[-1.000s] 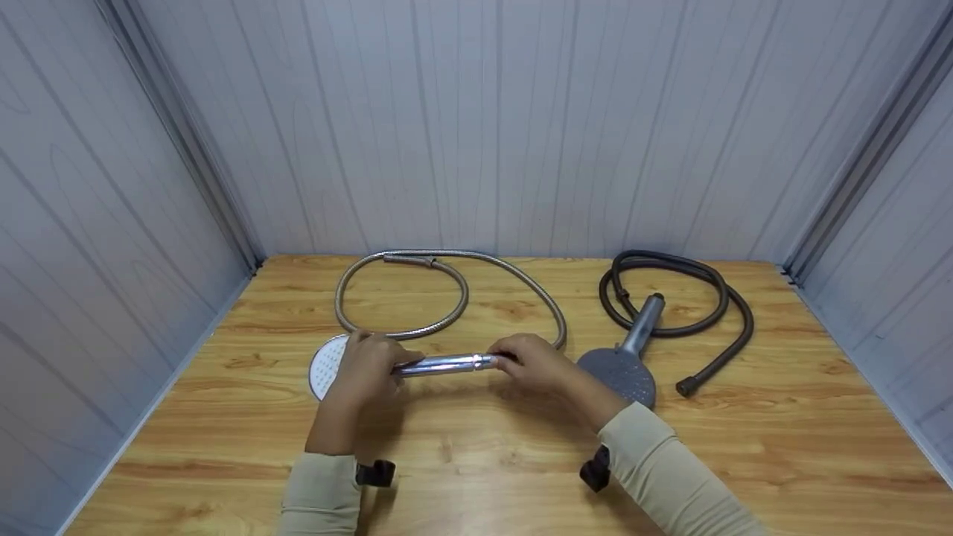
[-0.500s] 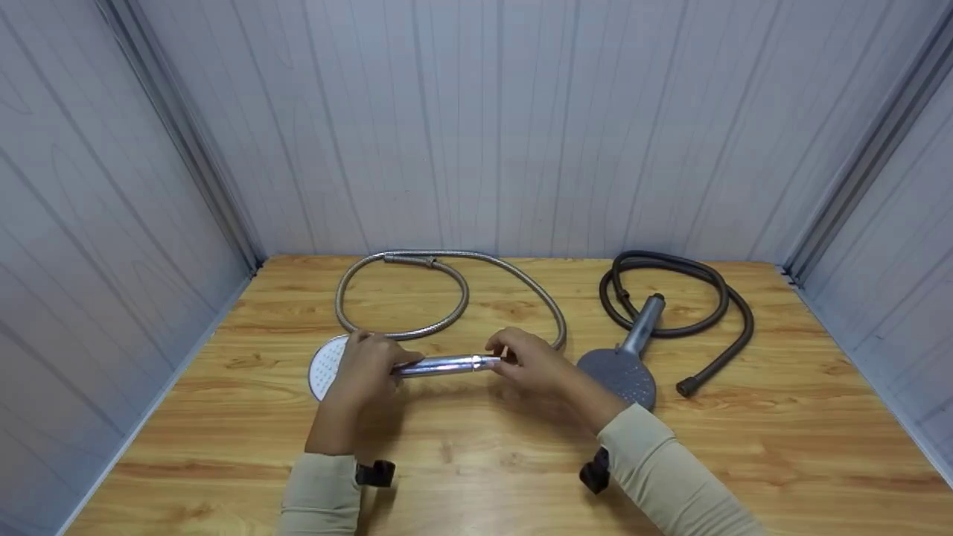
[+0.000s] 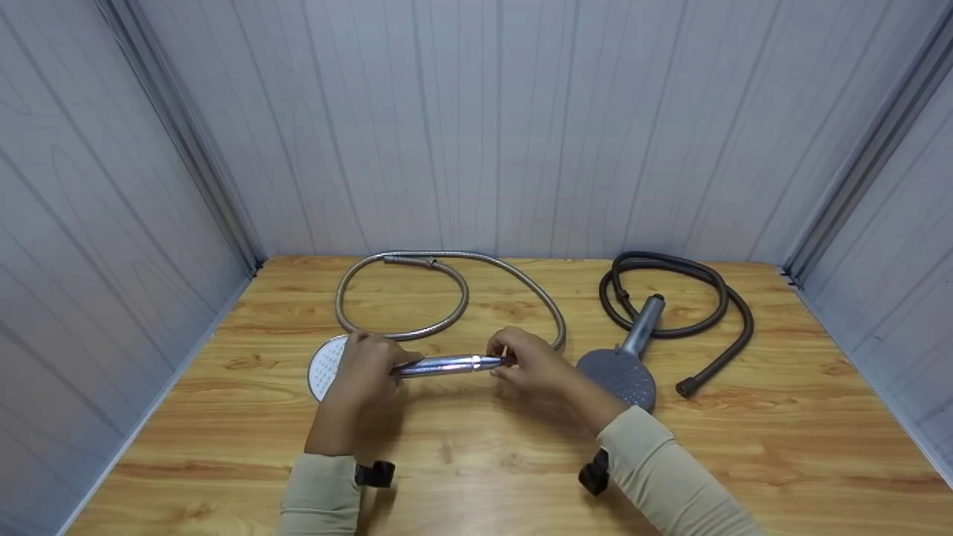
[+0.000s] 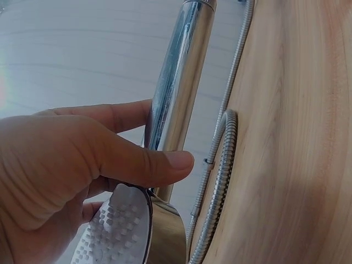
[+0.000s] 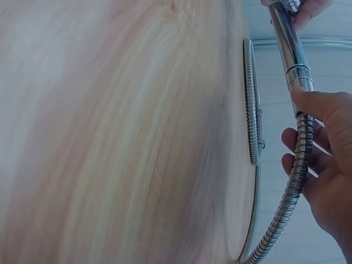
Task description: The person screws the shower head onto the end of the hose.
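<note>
My left hand [image 3: 365, 376] grips the neck of a chrome shower head [image 3: 443, 365] with a white spray face [image 4: 118, 228]. It is held above the table, its handle pointing right. At the handle's end, my right hand [image 3: 532, 361] pinches the end nut [image 5: 301, 99] of a silver metal shower hose [image 5: 291, 192]. The right wrist view has the thumb on that nut and the other fingers partly behind the hose. Nut and handle meet end to end; the thread between them is hidden. From there the hose runs back to a loop on the table.
To the right of my right hand lies a grey shower head [image 3: 618, 376], handle pointing away. Behind it a dark hose [image 3: 722, 298] is coiled, its free end toward the front right. Pale panel walls [image 3: 491, 134] stand at the back and both sides of the wooden table [image 3: 461, 476].
My right fingers have loosened and shifted around the hose nut, with the thumb changing position. My left hand and the shower head have stayed in place.
</note>
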{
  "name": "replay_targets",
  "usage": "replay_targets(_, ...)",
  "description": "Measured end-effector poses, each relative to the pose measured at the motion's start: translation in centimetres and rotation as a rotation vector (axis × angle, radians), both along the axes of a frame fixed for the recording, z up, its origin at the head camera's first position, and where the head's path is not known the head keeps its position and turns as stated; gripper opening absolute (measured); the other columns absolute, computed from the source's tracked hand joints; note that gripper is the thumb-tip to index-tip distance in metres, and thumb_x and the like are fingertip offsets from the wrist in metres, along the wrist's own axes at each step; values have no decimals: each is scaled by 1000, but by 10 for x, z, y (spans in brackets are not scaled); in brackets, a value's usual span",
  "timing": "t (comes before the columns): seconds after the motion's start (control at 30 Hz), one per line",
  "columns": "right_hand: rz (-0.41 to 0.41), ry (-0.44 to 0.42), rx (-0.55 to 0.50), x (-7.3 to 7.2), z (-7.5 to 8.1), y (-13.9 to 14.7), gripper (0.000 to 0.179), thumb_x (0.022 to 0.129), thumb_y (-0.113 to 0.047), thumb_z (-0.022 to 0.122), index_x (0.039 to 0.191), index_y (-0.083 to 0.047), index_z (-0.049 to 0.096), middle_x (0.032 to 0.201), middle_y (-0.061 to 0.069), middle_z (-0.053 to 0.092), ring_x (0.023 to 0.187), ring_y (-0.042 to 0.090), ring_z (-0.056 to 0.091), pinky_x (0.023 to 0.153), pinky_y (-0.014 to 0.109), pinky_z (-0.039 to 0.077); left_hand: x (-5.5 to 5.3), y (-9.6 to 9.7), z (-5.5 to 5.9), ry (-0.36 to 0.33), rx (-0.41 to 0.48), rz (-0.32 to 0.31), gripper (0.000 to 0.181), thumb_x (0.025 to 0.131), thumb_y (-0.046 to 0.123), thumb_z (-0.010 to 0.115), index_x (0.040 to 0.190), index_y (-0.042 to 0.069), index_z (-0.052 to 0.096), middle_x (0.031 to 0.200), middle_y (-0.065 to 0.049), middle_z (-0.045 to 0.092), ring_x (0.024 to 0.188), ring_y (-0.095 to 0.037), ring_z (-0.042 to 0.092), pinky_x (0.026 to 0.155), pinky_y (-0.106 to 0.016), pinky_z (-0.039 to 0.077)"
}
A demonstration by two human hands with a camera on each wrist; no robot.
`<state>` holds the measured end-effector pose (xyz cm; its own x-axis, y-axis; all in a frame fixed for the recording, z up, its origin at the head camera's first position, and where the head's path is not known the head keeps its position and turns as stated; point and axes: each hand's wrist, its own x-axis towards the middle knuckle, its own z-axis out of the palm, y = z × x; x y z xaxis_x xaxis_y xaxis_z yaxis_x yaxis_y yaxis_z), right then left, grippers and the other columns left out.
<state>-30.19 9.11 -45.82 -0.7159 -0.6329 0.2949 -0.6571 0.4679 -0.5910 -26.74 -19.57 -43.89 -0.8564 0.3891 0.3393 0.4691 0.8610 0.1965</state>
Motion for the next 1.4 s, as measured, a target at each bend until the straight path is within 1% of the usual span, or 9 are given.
replay_targets(0.33,8,15,4,-1,1,-1,15,89,-9,70,101,-6,61,96,3,58,84,15,58,72,31,51,0,0,1,-10,-18,7,43,71,-7,72,102,22,79,82,6,74,87,-21,65,100,-52,35)
replay_targets(0.57,11,-5,6,-1,0,0,13,92,-12,68,104,-8,63,99,1,60,84,14,56,72,29,50,-1,0,0,13,-7,-4,40,68,-6,78,97,22,80,80,6,74,86,-21,66,97,-55,35)
replay_targets(0.87,10,-3,10,-1,-1,0,12,93,-13,67,103,-7,67,95,1,61,81,13,55,69,28,48,-1,0,2,-20,-3,14,39,69,-4,78,98,22,80,83,6,74,88,-20,65,98,-52,35)
replay_targets(1.07,-3,-25,6,-2,-2,-1,12,94,-13,65,104,-7,68,95,0,62,81,12,56,69,27,47,0,1,3,-30,-4,22,40,67,-3,80,98,22,80,83,6,74,88,-20,65,99,-53,34)
replay_targets(1.23,-13,-37,13,-1,-1,-1,14,94,-14,64,106,-7,70,95,0,64,82,12,56,69,27,48,0,2,2,-26,-1,27,42,66,-4,82,99,21,80,83,5,74,89,-21,65,99,-53,34)
replay_targets(1.4,-12,-27,23,0,0,-1,17,95,-15,63,108,-6,70,96,1,65,82,12,57,69,28,49,0,1,2,-12,3,24,42,67,-6,79,98,21,80,83,5,74,88,-21,65,100,-53,34)
